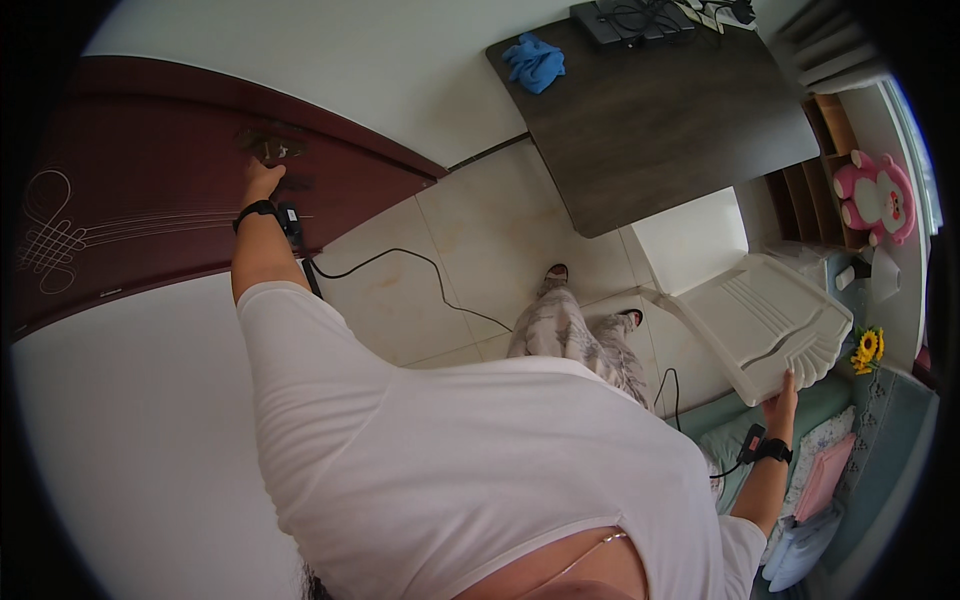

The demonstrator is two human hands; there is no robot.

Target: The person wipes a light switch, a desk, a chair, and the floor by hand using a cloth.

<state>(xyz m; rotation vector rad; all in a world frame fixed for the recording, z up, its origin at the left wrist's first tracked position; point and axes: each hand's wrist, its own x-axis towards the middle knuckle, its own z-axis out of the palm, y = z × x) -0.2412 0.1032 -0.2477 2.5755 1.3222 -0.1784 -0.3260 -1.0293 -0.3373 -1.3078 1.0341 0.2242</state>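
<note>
At the upper left, my left hand (264, 178) is at the handle (271, 148) of a dark red door (165, 165); its fingers appear closed around the handle, partly hidden by the hand. On the right, my right hand (781, 409) grips the top edge of the backrest of a white plastic chair (757, 315). Part of that hand is behind the chair back. Each wrist wears a black strap with a small device and a cable. My feet in dark sandals stand on the tiled floor (397, 300) between door and chair.
A dark table (667, 120) bears a blue cloth (535, 63) and a black device (630, 22) with tangled cables. A pink plush toy (876, 196) is by wooden shelves (802, 196). Sunflowers (868, 349) and bedding (821, 472) are at the right. A black cable (405, 251) crosses the floor.
</note>
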